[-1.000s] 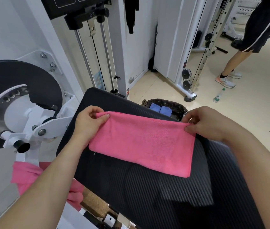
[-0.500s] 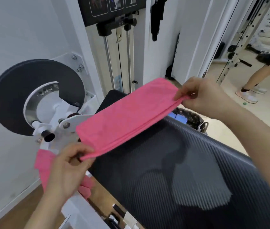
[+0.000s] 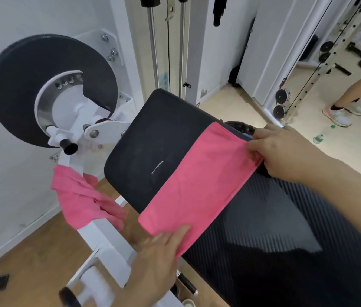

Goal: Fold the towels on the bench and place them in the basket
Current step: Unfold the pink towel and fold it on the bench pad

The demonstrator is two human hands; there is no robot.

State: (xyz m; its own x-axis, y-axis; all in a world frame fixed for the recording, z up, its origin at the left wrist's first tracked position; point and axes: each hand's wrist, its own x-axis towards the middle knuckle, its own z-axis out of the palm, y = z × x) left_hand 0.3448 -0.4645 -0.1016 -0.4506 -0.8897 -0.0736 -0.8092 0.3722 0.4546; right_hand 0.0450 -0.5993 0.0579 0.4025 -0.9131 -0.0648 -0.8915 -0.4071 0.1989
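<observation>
Your folded pink cloth towel (image 3: 197, 185) lies flat across the black padded bench (image 3: 153, 134), running from 7 to 2 o'clock. Your left hand (image 3: 159, 247) pinches its near end, your right hand (image 3: 285, 151) its far end by the dark woven basket (image 3: 239, 125). Half a second ago you held it aloft.

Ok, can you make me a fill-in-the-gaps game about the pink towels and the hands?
The folded pink cloth towel lies across the ____ padded bench. The right hand pinches its end by the dark woven basket, and the left hand holds its near end: ____ hands in all. Another crumpled pink towel hangs on the ____ metal frame.
Missing words: black, two, white.
</observation>
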